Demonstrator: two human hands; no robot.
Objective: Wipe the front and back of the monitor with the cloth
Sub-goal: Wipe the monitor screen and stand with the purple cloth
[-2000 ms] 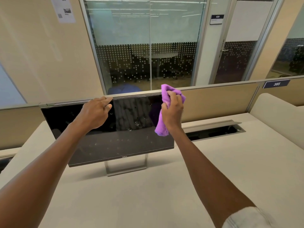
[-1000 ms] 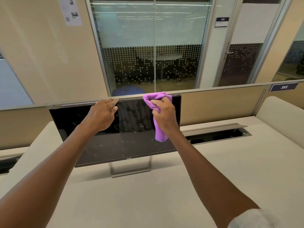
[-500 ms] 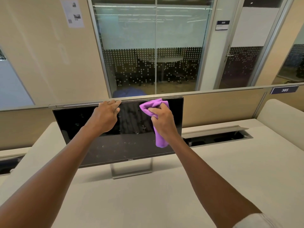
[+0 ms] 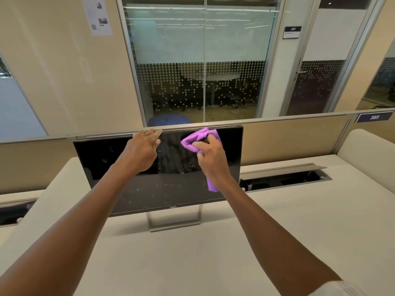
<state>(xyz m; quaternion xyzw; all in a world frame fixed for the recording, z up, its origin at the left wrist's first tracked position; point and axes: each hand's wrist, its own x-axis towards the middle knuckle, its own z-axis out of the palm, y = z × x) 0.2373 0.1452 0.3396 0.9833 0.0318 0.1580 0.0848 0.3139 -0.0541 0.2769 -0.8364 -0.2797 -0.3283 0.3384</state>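
Leftward from the corner, the right hand (image 4: 210,159) has dragged the bunched cloth (image 4: 199,138), pinched in curled fingers, across the upper screen of the monitor (image 4: 119,163). Its partner, the left hand (image 4: 142,150), seems hooked over the top edge. Hard pressing could tip the monitor back on the desk (image 4: 299,221).

1. One monitor (image 4: 128,171), on one stand (image 4: 174,223).
2. One cloth (image 4: 198,138), purple.
3. Two hands: left hand (image 4: 142,150) and right hand (image 4: 210,154).
4. One worktop (image 4: 192,263).
5. One open cable hatch (image 4: 284,178) in it.
6. One paper notice (image 4: 97,17) on the wall.
7. Two dark blue signs: door sign (image 4: 292,32) and number plate (image 4: 374,117).
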